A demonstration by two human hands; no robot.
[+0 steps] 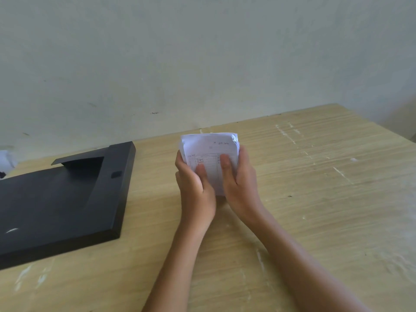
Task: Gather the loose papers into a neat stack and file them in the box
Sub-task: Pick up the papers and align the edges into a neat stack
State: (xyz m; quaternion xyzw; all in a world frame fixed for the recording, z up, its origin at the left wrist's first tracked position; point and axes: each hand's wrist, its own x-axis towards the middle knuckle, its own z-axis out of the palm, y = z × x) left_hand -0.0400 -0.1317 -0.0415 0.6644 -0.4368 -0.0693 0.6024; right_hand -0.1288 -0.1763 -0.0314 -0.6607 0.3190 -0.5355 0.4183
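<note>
Both hands hold the papers (210,158) upright over the middle of the wooden table (315,199), with the printed face turned toward the camera. The left hand (194,188) is closed around the left edge, thumb pressed flat on the front sheet and fingers hidden behind; the right hand (239,183) mirrors it on the right edge, its thumb also on the front. The lower edge of the bundle is hidden between the palms, so I cannot tell whether it rests on the table or hangs just above it. The top edges look uneven and a little crumpled at the right corner, so the stack is gathered but probably not yet squared. This is a light, limp load: thin sheets that bend easily, slide against each other and crease if squeezed hard at a corner. It seems best held as it is now, by the two long sides with thumbs in front and fingers behind, loosely enough to let the sheets settle when tapped on edge, then firmly enough that none slip out on the way across. The black box (67,199) lies on the table to the left, well apart from the papers, with a raised flap near its far end; whether it stands open enough to take the stack is unclear from this angle.
</note>
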